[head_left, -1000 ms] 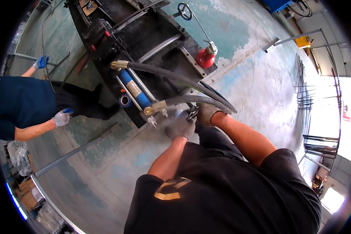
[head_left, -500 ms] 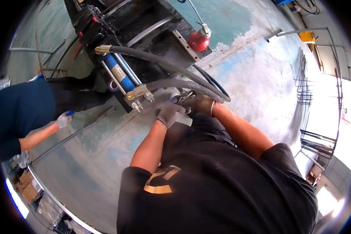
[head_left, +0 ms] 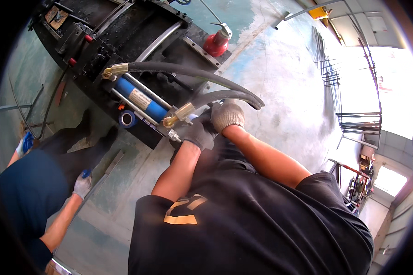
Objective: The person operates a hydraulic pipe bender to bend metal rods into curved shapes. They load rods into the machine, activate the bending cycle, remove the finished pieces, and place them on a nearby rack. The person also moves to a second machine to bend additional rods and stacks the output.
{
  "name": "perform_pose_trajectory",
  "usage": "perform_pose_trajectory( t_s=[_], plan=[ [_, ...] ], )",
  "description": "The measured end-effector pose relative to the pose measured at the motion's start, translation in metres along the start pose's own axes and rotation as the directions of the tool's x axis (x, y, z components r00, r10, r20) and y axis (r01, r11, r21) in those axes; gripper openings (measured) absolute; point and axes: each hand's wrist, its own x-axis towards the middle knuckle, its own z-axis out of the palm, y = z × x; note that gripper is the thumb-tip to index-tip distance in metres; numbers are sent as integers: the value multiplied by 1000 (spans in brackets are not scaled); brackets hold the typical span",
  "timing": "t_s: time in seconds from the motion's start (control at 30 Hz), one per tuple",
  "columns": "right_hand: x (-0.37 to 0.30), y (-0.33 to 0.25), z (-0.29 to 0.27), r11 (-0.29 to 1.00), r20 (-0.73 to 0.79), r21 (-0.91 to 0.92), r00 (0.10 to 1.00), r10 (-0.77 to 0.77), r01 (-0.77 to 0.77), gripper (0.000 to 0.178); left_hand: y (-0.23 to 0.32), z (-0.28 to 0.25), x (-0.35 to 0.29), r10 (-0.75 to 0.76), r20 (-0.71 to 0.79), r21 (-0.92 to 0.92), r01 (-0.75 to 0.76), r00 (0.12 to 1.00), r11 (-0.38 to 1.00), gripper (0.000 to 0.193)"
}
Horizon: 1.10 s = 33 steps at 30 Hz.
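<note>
My left hand [head_left: 198,131], in a dark grey glove, is closed beside the lower hose fitting [head_left: 181,113]. Just right of it, my right hand [head_left: 228,115], in a knitted glove with a dirty palm, has its fingers curled in under the lower black hose [head_left: 227,97]. The two hands almost meet, and what they grip is hidden behind the gloves. Ahead of them lies a blue hydraulic cylinder [head_left: 158,111] between chrome rods. An upper black hose [head_left: 183,69] arches from its far end. A blue-rimmed roll of tape [head_left: 127,119] sits beside the cylinder.
The cylinder rests on a black steel frame [head_left: 165,50]. A red can with a thin spout [head_left: 217,44] stands at its right. On the left a co-worker in dark blue [head_left: 36,192] has a gloved hand [head_left: 82,184] low. Wire racks [head_left: 360,117] stand far right.
My view has shifted, with the frame now further left. My hands have drawn closer together beneath the hose, and the pale strip and metal piece at them no longer show. The co-worker's second hand now shows.
</note>
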Motion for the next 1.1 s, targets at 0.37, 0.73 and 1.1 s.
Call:
perform_pose_trajectory(
  t_s=[0.37,0.73,1.1],
  plan=[
    [10,18,43,968,-74,-189,980,-184,167,41,31,-35,78,-160,57,233,142,985,962,18],
    [44,4,0,873,481,-260,839,-254,413,34,10,-58,108,-163,-173,32,171,971,985,8],
    [28,-37,-52,843,638,-233,731,-243,484,36,-7,-66,103,-106,-353,-55,93,929,994,18]
  ],
)
